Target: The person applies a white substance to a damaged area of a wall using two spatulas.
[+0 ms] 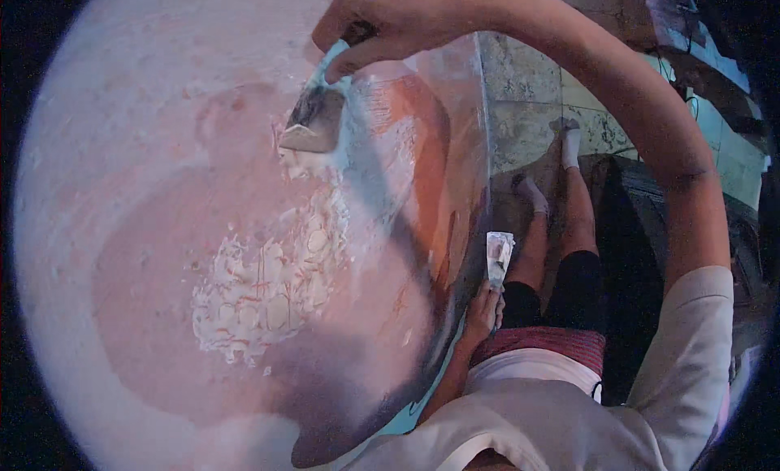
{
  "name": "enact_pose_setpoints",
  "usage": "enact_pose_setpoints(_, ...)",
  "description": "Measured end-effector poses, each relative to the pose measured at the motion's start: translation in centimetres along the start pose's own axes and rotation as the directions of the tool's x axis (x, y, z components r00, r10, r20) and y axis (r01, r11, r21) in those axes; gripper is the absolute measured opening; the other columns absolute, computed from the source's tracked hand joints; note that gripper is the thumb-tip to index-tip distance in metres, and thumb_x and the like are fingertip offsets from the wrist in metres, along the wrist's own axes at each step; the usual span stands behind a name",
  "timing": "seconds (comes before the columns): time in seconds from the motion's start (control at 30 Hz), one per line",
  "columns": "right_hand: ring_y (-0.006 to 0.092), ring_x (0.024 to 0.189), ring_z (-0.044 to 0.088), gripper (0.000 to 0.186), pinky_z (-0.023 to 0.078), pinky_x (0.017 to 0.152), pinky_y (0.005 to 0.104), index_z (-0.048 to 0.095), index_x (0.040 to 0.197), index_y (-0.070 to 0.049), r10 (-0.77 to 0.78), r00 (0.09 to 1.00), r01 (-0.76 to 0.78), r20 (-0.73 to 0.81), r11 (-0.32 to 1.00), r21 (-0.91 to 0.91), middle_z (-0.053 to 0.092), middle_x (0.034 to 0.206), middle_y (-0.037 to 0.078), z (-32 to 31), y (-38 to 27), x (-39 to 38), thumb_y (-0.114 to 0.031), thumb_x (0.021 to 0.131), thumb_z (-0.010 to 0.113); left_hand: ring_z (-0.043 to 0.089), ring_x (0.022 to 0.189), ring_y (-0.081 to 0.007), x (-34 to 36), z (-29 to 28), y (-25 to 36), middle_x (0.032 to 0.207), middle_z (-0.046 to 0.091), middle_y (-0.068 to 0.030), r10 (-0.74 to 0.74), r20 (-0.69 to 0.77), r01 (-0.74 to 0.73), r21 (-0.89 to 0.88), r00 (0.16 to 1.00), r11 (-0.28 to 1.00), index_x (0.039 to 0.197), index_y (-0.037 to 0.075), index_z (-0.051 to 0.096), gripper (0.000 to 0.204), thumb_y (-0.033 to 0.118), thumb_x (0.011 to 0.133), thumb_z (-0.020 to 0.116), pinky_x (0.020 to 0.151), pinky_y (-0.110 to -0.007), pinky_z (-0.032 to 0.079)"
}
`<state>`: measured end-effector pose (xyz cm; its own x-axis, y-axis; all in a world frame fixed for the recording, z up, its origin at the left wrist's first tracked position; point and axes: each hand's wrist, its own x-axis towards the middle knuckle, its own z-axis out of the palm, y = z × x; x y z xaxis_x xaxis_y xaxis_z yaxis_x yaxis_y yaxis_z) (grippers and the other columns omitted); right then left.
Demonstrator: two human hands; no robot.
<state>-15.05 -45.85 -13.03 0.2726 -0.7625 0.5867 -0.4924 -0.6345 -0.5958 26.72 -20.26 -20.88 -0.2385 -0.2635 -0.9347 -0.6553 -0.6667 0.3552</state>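
Observation:
My right hand (pixel 390 20) reaches over to the top of the view, its fingers closed around the handle of a wide putty knife (pixel 318 118). The blade's edge rests on or very near a big pink and whitish panel (pixel 154 252), with pale filler under it. Below the blade, a rough, ridged patch of cream filler (pixel 268 296) lies on the panel. By my waist, my left hand (pixel 484 311) grips a second putty knife (pixel 499 258), held blade up and smeared with white filler. Part of its handle is hidden by my fingers.
An orange-brown band (pixel 431 146) runs along the panel's right side, next to its dark edge. Beyond that edge are a stained tiled floor (pixel 524 81) and my legs and feet. A dark object (pixel 650 227) stands at the right, partly hidden by my arm.

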Motion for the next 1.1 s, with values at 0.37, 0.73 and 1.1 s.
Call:
enact_pose_setpoints(0.37,0.0268,0.05,0.052,0.028,0.039,0.052,0.0351,0.061,0.08,0.001,0.279,0.912,-0.197,-0.3,0.941,0.275,0.054,0.057,0.015,0.5,0.0,-3.3,-0.025,0.089,0.058,0.041,0.04,-0.0094,-0.1,0.4,0.5,0.061,0.044,-0.0004,-0.062,-0.075,0.061,-0.02,0.995,0.998,0.1,0.006,0.049,0.026,0.03,0.098,0.037,0.035,-0.025,0.037)
enact_pose_setpoints(0.73,0.0064,0.064,0.036,0.037,0.033,0.056,0.0257,0.056,0.083,0.001,0.557,0.814,-0.424,-0.166,0.764,0.486,0.04,0.066,-0.003,9.4,2.7,-6.8,-0.034,0.094,0.053,0.041,0.041,-0.0093,0.0,0.7,0.0,0.06,0.044,-0.0006,-0.019,-0.103,0.016,-0.026,0.994,1.0,0.098,0.007,0.048,0.022,0.027,0.097,0.039,0.036,-0.025,0.035)
enact_pose_setpoints(1.1,0.0061,0.067,0.038,0.036,0.033,0.057,0.0253,0.061,0.089,0.0,0.564,0.819,-0.404,-0.107,0.698,0.591,0.046,0.07,-0.005,10.8,3.5,-5.8,-0.036,0.092,0.055,0.041,0.042,-0.0091,0.2,1.0,0.2,0.063,0.044,-0.0008,0.004,-0.06,-0.005,-0.018,0.998,1.0,0.099,0.007,0.048,0.022,0.026,0.098,0.037,0.036,-0.025,0.036)
